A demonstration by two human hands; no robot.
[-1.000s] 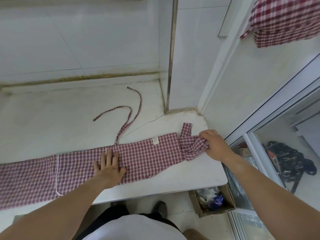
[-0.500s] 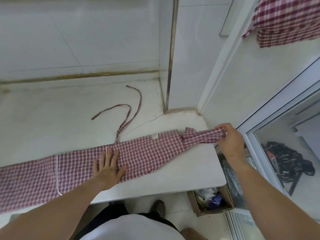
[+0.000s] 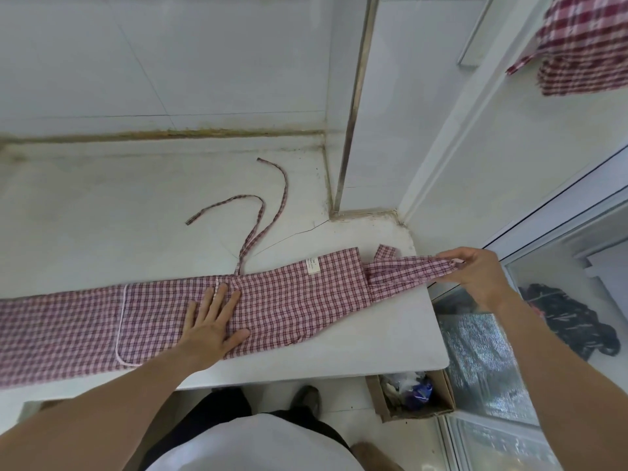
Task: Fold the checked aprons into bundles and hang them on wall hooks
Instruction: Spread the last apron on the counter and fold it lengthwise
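A red-and-white checked apron (image 3: 289, 294) lies folded into a long narrow band across the white counter (image 3: 356, 348), running off the left edge of the view. My left hand (image 3: 212, 326) presses flat on its middle, fingers straight. My right hand (image 3: 475, 275) pinches the apron's right end and holds it stretched out past the counter's right edge. Two thin apron ties (image 3: 268, 212) trail loose toward the back wall. Another checked apron (image 3: 584, 45) hangs on the wall at the upper right.
A metal strip (image 3: 355, 103) runs up the tiled wall corner behind the counter. A cardboard box (image 3: 411, 396) of scraps sits on the floor below the counter's right end. A glass-fronted cabinet (image 3: 560, 300) stands to the right.
My right hand has drawn the bunched right end of the apron out to the right, stretching it straight past the counter edge. The left hand has stayed pressed in place.
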